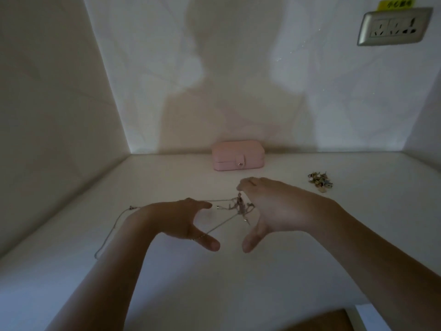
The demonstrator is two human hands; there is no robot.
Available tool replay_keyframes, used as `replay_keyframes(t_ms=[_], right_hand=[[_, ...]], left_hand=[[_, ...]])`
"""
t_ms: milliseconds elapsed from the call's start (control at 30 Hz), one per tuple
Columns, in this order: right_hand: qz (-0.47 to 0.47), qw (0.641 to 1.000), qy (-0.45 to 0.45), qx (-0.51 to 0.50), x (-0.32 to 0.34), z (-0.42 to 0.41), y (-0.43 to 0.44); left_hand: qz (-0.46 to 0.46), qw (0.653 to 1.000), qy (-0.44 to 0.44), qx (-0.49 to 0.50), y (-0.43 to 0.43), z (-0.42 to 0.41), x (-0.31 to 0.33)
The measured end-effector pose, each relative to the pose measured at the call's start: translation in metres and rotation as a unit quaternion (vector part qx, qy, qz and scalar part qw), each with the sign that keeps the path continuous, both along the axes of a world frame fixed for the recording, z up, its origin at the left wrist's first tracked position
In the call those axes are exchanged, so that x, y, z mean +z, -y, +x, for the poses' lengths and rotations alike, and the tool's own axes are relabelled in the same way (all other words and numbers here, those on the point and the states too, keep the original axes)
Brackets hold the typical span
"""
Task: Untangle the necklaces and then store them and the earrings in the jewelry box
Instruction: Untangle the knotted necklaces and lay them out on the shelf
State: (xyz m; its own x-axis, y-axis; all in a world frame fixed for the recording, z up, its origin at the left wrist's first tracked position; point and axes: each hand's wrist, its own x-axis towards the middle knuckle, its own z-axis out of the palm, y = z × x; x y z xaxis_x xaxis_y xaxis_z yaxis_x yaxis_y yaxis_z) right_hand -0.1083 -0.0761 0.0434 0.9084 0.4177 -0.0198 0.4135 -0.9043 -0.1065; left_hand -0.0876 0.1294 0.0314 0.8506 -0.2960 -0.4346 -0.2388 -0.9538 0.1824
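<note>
A tangled knot of thin silver necklaces [241,206] hangs just above the white tabletop [310,235] between my hands. My left hand [176,218] is spread wide, thumb and index finger straight, with chains stretched over both of them toward the knot. One loose chain [107,232] trails off to the left and lies on the table. My right hand [276,206] is also spread, and a chain hangs from its far fingertips, well away from its thumb. A shut pink jewelry box [238,155] stands at the back wall. A small pile of earrings [319,181] lies to the right.
White walls enclose the table on the left, back and right. A power socket [393,26] sits high on the back wall at right. The table's front edge and a wooden floor [322,321] show at the bottom right.
</note>
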Motion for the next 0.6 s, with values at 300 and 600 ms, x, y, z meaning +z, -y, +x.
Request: replay_keyframes(t_ms=[300,600], right_hand=[[0.044,0.999,0.016,0.006,-0.029,-0.023,0.012],[0.118,0.992,-0.001,-0.051,-0.033,-0.053,0.055]], left_hand=[[0.002,0.997,0.025,-0.072,0.014,-0.019,0.001],[0.021,0.996,-0.018,-0.081,0.008,-0.028,0.006]])
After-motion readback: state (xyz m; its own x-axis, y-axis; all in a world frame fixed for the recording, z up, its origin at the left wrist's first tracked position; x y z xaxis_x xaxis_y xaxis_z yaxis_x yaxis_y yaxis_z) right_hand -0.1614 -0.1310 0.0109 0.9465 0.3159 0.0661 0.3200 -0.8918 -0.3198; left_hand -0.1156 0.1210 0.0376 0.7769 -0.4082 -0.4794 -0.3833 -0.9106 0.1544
